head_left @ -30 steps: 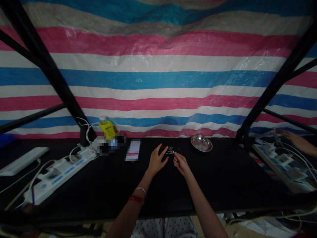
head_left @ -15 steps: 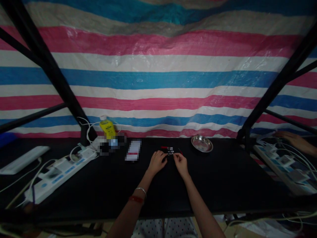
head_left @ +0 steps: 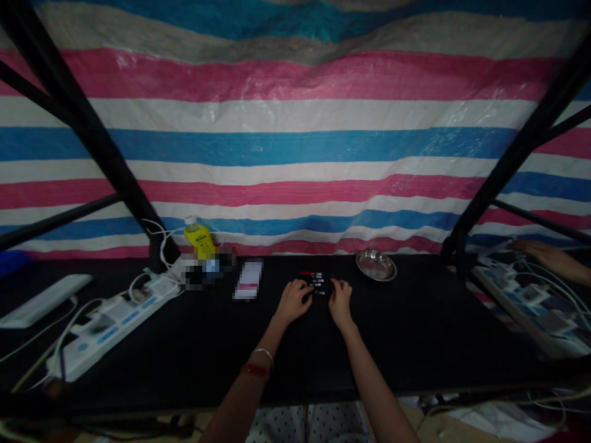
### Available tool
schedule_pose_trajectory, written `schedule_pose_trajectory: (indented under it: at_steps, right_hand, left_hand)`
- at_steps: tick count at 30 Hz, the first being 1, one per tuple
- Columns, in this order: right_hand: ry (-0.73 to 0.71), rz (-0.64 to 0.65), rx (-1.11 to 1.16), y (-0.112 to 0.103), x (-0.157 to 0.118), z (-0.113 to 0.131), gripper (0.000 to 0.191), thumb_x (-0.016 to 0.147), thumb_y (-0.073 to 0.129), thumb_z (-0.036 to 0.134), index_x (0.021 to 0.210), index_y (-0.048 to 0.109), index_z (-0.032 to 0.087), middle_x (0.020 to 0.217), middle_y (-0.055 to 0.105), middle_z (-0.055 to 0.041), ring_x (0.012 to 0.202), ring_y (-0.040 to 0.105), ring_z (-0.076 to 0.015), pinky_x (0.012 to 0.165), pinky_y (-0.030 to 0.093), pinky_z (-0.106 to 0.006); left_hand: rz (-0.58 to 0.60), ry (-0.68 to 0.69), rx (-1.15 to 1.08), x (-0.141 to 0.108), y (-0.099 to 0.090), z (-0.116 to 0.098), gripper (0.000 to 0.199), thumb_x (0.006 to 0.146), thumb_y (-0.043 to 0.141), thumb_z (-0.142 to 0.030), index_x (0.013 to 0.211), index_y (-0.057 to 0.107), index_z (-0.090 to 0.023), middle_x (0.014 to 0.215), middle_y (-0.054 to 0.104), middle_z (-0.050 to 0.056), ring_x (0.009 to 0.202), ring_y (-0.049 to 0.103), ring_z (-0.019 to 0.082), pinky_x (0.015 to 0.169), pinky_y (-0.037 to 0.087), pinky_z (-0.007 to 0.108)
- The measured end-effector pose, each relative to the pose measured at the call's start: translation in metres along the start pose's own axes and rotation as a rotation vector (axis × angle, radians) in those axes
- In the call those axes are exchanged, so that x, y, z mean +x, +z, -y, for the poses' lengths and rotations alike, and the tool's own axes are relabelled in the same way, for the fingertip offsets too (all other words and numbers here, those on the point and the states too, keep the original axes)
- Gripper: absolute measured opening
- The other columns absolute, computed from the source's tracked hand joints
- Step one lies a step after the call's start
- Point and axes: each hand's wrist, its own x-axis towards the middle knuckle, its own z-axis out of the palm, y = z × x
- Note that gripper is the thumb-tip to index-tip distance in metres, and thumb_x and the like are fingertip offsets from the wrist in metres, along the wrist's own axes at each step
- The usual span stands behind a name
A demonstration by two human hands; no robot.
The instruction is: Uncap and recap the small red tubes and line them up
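Several small slim pieces lie in a short stack of rows between my hands: a red one with a silver end (head_left: 310, 274) at the back and dark pieces with silver ends (head_left: 317, 285) nearer me. Their kind is too small to tell. My left hand (head_left: 292, 300) rests on the table at their left, thumb and forefinger apart, the forefinger by the end of a dark piece. At their right, my right hand (head_left: 340, 301) has its fingers bent together around something small and dark that I cannot make out.
A round metal dish (head_left: 376, 266) stands back right on the black table (head_left: 314, 357). Left of my hands lies a phone (head_left: 248, 280), then a yellow bottle (head_left: 200, 239) and a white power strip (head_left: 111, 329). Another person's hand (head_left: 549, 257) is at far right by cables.
My right hand has drawn slightly away to the right from the small pieces, widening the gap between my hands. The dark pieces show more plainly now. My left hand stays nearly still.
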Motion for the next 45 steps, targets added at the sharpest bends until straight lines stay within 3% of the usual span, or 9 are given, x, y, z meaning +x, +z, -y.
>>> schedule_pose_trajectory:
  at_steps: [6,13,19,29,38,45]
  right_hand:
    - [-0.007,0.001,-0.068,-0.006,0.001,0.005,0.043,0.074,0.04,0.008,0.11,0.061,0.02,0.107,0.049,-0.0122,0.098,0.044,-0.0249,0.086,0.04,-0.042]
    - [-0.098,0.107,-0.154,-0.006,-0.001,0.008,0.049,0.074,0.039,0.003,0.113,0.061,0.024,0.131,0.048,-0.0073,0.117,0.038,-0.0274,0.094,0.035,-0.044]
    - [-0.056,0.096,-0.187,-0.003,-0.001,0.006,0.044,0.076,0.038,0.005,0.112,0.062,0.015,0.122,0.057,-0.0112,0.116,0.04,-0.0271,0.094,0.035,-0.041]
    - [0.051,0.134,-0.26,-0.013,0.001,0.019,0.039,0.079,0.04,0.01,0.111,0.062,0.011,0.117,0.06,-0.0114,0.115,0.041,-0.0265,0.093,0.032,-0.037]
    - [-0.023,0.025,-0.141,-0.011,0.0,0.013,0.032,0.081,0.041,0.015,0.103,0.065,0.016,0.11,0.06,-0.0112,0.111,0.043,-0.0249,0.09,0.035,-0.038]
    - [-0.133,0.09,-0.085,-0.012,-0.001,0.016,0.027,0.08,0.051,0.024,0.103,0.065,0.022,0.112,0.056,-0.0088,0.113,0.04,-0.0252,0.092,0.035,-0.04]
  left_hand:
    - [-0.06,-0.023,-0.005,0.0,-0.001,-0.001,0.023,0.081,0.053,-0.031,0.099,0.064,-0.022,0.095,0.059,0.005,0.092,0.052,0.02,0.082,0.04,0.036]
    - [-0.152,-0.153,0.07,0.002,0.003,0.003,0.024,0.087,0.045,-0.03,0.101,0.062,-0.02,0.091,0.059,0.006,0.09,0.052,0.021,0.079,0.04,0.036]
    - [-0.131,-0.161,0.075,0.001,0.006,0.006,0.025,0.088,0.043,-0.03,0.1,0.062,-0.019,0.093,0.059,0.006,0.09,0.052,0.021,0.078,0.04,0.036]
    - [-0.125,-0.25,-0.026,0.003,0.009,0.014,0.018,0.084,0.051,-0.027,0.095,0.064,-0.022,0.097,0.057,0.005,0.093,0.051,0.02,0.081,0.041,0.034]
    - [-0.111,-0.365,-0.191,0.005,0.01,0.023,0.017,0.073,0.065,-0.031,0.09,0.068,-0.027,0.098,0.055,0.003,0.097,0.049,0.022,0.084,0.041,0.037]
    - [-0.089,-0.355,-0.246,0.005,0.01,0.026,0.013,0.075,0.064,-0.03,0.087,0.069,-0.027,0.092,0.057,0.002,0.092,0.05,0.02,0.083,0.04,0.037]
